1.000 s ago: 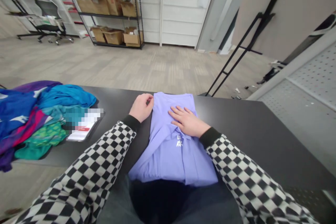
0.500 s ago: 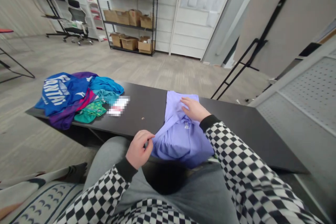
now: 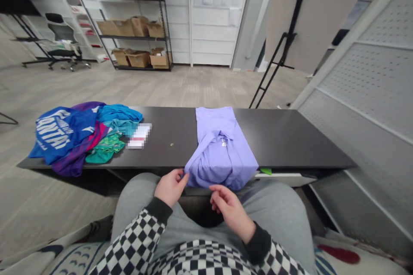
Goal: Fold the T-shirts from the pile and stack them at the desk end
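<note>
A lavender garment (image 3: pixel 240 148), probably a shirt, lies partly folded on the dark table, with a small white print near its middle. Its near end hangs over the table's front edge in loose wrinkles. My left hand (image 3: pixel 171 187) pinches the garment's near left corner between thumb and fingers. Just below the hanging hem is my right hand (image 3: pixel 230 210), fingers loosely bent and apart, with nothing visible in it. Whether its index fingertip touches the cloth I cannot tell.
The dark table (image 3: pixel 277 137) stretches across in front of my knees. On its left lie a heap of blue, purple and green clothes (image 3: pixel 64 131) and a blurred white-and-red item (image 3: pixel 138 136). A small ring-like bit (image 3: pixel 172 145) lies nearby. Something green (image 3: pixel 266 171) pokes out under the front edge.
My right hand has left the top of the garment and come back toward me, below its near edge. My left hand stays at the near left corner. The view has turned right.
</note>
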The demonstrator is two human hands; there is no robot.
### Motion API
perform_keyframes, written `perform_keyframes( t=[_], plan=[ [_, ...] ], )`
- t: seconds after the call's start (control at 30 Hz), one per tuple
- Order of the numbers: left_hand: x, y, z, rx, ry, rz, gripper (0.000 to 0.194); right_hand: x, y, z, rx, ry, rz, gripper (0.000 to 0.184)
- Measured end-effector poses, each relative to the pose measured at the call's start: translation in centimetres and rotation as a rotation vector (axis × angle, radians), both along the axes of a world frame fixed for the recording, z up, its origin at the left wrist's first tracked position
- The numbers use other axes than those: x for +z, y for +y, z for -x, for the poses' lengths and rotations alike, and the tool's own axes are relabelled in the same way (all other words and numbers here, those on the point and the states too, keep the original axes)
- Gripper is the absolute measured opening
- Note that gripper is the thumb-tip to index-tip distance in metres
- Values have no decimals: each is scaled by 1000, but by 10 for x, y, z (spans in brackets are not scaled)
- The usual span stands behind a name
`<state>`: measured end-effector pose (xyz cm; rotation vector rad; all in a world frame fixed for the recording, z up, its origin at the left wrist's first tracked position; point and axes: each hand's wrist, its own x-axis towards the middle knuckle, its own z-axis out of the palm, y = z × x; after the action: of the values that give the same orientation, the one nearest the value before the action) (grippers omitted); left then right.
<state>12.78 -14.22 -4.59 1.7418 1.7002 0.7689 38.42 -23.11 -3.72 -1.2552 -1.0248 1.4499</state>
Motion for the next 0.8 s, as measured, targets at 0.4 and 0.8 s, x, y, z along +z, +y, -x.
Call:
perform_keyframes(
  t=[0.4, 0.8],
  plan=[
    [44, -20, -27, -332, 1, -439, 30, 69, 84, 31, -154, 429, 24, 45],
    [92, 48, -46, -372, 81, -555, 41, 59, 113, 26, -141, 188, 39, 34]
  ],
)
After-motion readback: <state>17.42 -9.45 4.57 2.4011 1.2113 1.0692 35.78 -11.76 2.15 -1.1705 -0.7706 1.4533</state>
